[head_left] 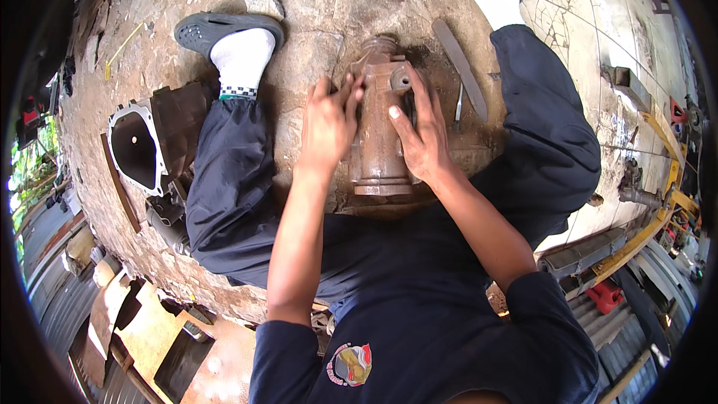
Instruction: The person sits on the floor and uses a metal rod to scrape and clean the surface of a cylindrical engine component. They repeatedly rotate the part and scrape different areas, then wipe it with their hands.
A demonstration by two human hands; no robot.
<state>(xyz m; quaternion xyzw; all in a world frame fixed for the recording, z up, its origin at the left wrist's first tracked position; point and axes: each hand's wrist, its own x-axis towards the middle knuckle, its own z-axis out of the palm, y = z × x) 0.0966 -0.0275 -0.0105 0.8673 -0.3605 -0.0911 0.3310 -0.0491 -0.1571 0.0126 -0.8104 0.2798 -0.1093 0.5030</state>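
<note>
A rusty brown cylindrical metal housing (379, 142) lies lengthwise on the stained concrete between my outstretched legs, its ringed end toward me and a small holed boss on its upper right. My left hand (329, 116) grips its left side, fingers bent against the upper part. My right hand (419, 131) holds the right side, index finger along the boss and thumb on the body. A long flat dark file-like bar (460, 67) lies to the right of the housing, beside a thin metal tool with a light handle (459, 102).
A dark cast casing with a pale rim (161, 135) is left of my left leg. A stone chunk (263, 1) sits behind my left foot. Metal parts (632, 183) and a yellow frame (666, 172) lie at right. Corrugated sheets and a red plastic object (604, 296) show along the lower edges.
</note>
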